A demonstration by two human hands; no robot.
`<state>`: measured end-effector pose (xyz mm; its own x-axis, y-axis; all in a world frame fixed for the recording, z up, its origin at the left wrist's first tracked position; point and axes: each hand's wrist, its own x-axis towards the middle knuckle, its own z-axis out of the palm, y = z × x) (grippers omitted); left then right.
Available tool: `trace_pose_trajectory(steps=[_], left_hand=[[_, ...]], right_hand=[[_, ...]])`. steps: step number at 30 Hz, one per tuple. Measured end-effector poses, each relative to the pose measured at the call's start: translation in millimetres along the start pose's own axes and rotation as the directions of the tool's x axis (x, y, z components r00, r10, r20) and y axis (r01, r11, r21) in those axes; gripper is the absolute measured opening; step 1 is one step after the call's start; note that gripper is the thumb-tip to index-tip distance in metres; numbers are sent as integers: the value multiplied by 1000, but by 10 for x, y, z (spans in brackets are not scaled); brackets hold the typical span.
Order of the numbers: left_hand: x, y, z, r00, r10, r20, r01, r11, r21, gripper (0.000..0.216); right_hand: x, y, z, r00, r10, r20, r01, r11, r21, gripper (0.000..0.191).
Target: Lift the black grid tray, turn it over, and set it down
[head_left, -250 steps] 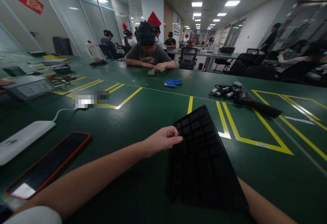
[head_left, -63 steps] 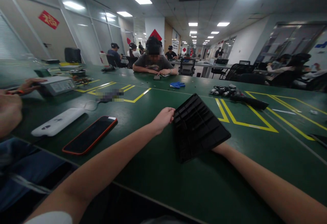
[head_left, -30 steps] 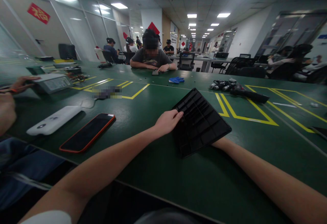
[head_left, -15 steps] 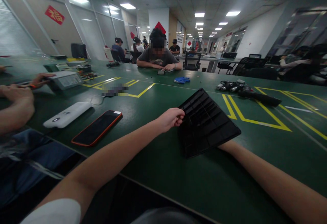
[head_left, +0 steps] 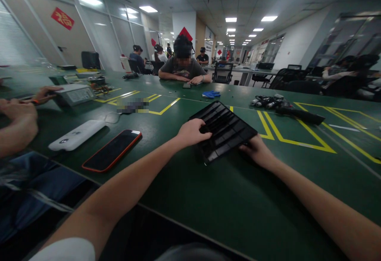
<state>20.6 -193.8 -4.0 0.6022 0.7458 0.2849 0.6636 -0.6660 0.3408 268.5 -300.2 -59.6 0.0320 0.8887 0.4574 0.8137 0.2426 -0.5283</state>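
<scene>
Above the green table in front of me is a flat black plastic tray (head_left: 228,130), divided by ribs into several compartments. It tilts with its ribbed face toward me. My left hand (head_left: 193,132) is closed on its left edge, thumb over the ribbed face. At the right corner, my right hand (head_left: 258,149) grips the tray's edge, with some fingers hidden beneath it. A tiny white spot shows at the tray's lower corner.
A phone in an orange case (head_left: 113,149) and a white power bank (head_left: 77,134) lie to the left. Beyond the tray are a blue glove (head_left: 211,94) and a dark bundle of cables (head_left: 270,102). A co-worker's hands (head_left: 20,114) are near a grey box (head_left: 74,95); another person sits opposite.
The tray has moved left and tipped flatter. My left hand has shifted slightly left with its thumb now across the tray, and my right hand has come into view at the right corner.
</scene>
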Motion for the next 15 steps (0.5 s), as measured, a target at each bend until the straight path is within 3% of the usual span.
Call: trace_pose_trajectory(steps=[4,8,11,13,15], left_hand=[[154,-425,-153,976,-219,3,211,945,248,41],[228,-704,-183,937,-344,54,301,877,375,44],[240,-706,-177,951,-309,22,279,885,372,46],[213,-587,-162,977,-199,-81,214,923,318,41],[142,-376,-113,985,-36,-169,75,971,228,38]], right_hand=[[3,397,-317,997,37,-69,-64,899,-434,42],[-44,701,-479,982,183,-38,-168,778,-606,42],[-50,645,-481,988,145,-61,-147,710,-689,42],[-54,458,-442,991,52,-122,-124,680,-723,45],[-88,187,-370,991,-31,-131,-71,709,-701,47]])
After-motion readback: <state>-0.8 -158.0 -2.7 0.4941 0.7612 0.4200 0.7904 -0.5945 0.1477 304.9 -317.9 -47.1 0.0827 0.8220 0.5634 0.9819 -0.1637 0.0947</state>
